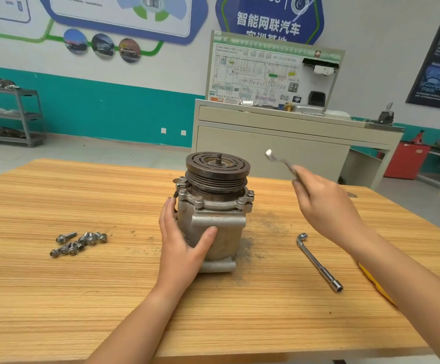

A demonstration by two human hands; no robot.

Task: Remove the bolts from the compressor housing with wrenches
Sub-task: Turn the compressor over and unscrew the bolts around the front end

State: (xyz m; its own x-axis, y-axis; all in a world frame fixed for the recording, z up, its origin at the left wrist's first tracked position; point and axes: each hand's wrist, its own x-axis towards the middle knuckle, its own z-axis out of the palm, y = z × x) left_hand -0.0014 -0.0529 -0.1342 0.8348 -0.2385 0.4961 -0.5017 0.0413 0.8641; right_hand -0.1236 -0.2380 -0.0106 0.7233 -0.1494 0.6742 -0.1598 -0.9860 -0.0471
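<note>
compressor housing (213, 224) stands upright mid-table (56, 298), pulley end up. your left hand (180, 248) wraps its near left side, thumb across the front, fingers curled round the body. your right hand (326, 206) is raised to its right, fingers closed on a blurred wrench (279, 161). loose bolts (78, 244) lie left; an l-shaped socket wrench (318, 262) lies right.

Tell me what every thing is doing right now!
Compressor: upright on the table, gripped by the left hand.
Flange bolts: seated in the flange.
Loose bolts: lying piled on the table.
Small wrench: raised in the right hand, off the compressor.
L-shaped wrench: lying on the table, untouched.
</note>
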